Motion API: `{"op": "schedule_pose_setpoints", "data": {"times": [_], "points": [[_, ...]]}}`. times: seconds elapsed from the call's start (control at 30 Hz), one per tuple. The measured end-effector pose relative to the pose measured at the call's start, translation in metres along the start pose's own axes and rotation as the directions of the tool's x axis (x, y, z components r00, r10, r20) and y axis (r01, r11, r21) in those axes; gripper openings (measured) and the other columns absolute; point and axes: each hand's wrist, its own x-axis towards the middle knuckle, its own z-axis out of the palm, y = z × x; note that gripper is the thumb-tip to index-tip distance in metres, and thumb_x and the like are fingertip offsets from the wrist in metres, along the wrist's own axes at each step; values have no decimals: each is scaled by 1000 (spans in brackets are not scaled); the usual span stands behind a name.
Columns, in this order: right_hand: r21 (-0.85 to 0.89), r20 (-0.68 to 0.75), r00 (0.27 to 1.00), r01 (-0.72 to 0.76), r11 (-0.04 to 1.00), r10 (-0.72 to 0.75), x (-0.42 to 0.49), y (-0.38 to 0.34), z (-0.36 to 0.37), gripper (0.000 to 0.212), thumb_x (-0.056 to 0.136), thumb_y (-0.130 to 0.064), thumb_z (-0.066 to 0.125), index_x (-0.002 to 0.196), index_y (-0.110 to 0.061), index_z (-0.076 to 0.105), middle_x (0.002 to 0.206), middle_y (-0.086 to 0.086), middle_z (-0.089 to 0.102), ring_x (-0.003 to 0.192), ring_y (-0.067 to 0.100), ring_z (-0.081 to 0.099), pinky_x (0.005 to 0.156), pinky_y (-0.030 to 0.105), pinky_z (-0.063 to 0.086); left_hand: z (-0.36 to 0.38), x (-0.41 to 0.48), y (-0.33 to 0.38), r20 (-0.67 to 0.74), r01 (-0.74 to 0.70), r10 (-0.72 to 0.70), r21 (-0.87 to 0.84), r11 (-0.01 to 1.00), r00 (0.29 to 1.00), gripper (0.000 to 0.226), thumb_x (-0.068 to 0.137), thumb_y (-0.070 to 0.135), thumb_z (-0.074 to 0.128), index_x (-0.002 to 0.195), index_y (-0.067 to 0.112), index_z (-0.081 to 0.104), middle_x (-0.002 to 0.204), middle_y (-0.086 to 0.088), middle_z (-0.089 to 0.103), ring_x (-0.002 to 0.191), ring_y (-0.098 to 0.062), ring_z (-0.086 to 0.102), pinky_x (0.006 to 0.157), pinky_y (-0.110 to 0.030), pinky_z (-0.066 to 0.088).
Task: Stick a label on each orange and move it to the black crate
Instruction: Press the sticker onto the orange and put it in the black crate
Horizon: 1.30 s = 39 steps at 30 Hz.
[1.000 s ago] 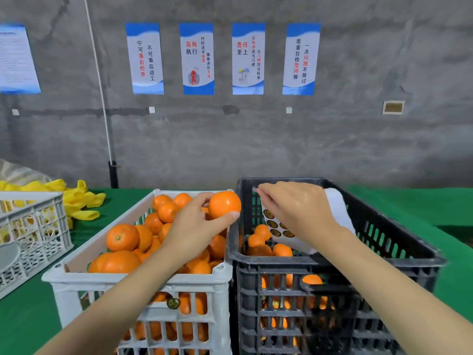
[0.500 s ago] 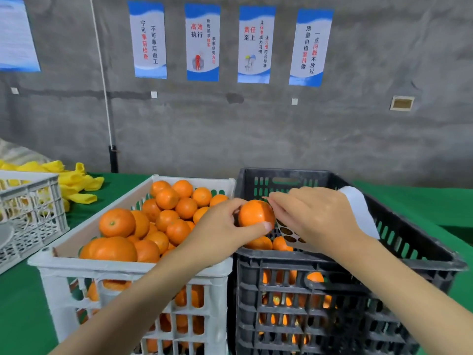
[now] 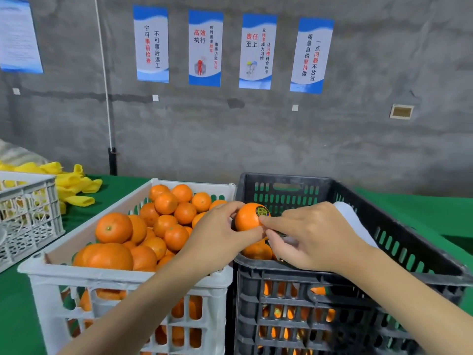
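Even, soft light fills the frame, moderately bright, with no glare and only faint shadows inside the crates at lower centre. The picture looks slightly soft overall. Wide-angle distortion tilts the posters (image 3: 233, 49) along the upper edge.

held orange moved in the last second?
Yes. The orange in the left hand went right, from over the white crate to over the black crate.

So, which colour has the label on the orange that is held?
Mostly yellow-green with a dark rim, on the held orange; the label shows in the head view.
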Motion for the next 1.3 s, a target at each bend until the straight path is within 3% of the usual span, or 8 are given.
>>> {"op": "schedule_pose_setpoints", "data": {"times": [0.27, 0.37, 0.47, 0.67, 0.8, 1.0, 1.13, 1.3], "points": [[26, -64, 990, -126, 992, 127, -1, 0, -1, 32, 91, -32, 50, 106, -22, 76, 53, -11, 60, 44, 8, 54, 37, 23, 36, -3, -1, 4, 14, 26, -26, 12, 1000, 1000, 45, 80, 50, 75, 122, 35, 65, 109, 14, 69, 101, -5, 66, 90, -34, 58], [-6, -6, 989, -147, 989, 147, -5, 2, 3, 37, 92, -37, 44, 74, -25, 75, 48, -9, 56, 42, 10, 52, 38, 24, 36, -2, -2, 4, 77, 32, -33, 19, 999, 997, 49, 79, 47, 78, 125, 36, 63, 115, 12, 67, 106, -7, 64, 92, -35, 57], [-71, -80, 959, -276, 959, 270, -2, 3, 3, 45, 92, -35, 43, 49, -23, 41, 41, -9, 31, 36, 11, 30, 42, 21, 20, -2, -2, 3, 163, 42, -37, -22, 999, 986, 50, 79, 45, 81, 125, 36, 64, 118, 6, 66, 109, -10, 65, 94, -36, 56], [-106, -124, 712, -702, 705, 691, -4, 22, 9, 56, 101, -44, 43, 50, -22, 34, 40, -7, 33, 37, 10, 34, 44, 24, 22, -2, -1, 1, 286, 9, -26, 61, 998, 958, 56, 66, 67, 74, 117, 45, 67, 120, 9, 62, 111, -5, 61, 99, -34, 52], [79, -136, 589, -795, 602, 796, -5, 28, 10, 57, 103, -48, 39, 52, -23, 33, 42, -5, 33, 40, 9, 35, 46, 27, 22, -1, -1, -1, 312, 51, -78, 94, 994, 947, 56, 58, 77, 61, 112, 62, 58, 122, 26, 51, 116, 16, 45, 97, -17, 41], [439, -47, 729, -599, 670, 683, -3, 19, 8, 52, 98, -56, 32, 55, -27, 37, 48, -10, 44, 48, 7, 42, 53, 26, 27, -1, -2, 1, 201, 69, -80, 61, 996, 976, 77, 65, 81, 52, 137, 53, 46, 141, 22, 46, 135, -3, 38, 113, -32, 34], [285, -87, 824, -519, 806, 560, 3, 17, 13, 48, 101, -56, 26, 58, -34, 30, 50, -11, 35, 50, 5, 39, 61, 21, 28, -1, -2, 3, 195, 4, -13, 46, 999, 981, 67, 72, 76, 56, 135, 54, 48, 143, 21, 45, 136, -1, 37, 110, -25, 34], [112, -132, 918, -362, 926, 375, 20, 16, 19, 51, 101, -49, 28, 60, -22, 37, 55, -14, 33, 55, 16, 40, 69, 34, 36, -1, 0, 2, 201, -129, 132, -29, 991, 971, 15, 95, 27, 67, 109, 29, 73, 110, 9, 69, 111, -7, 60, 98, -26, 48]]}}
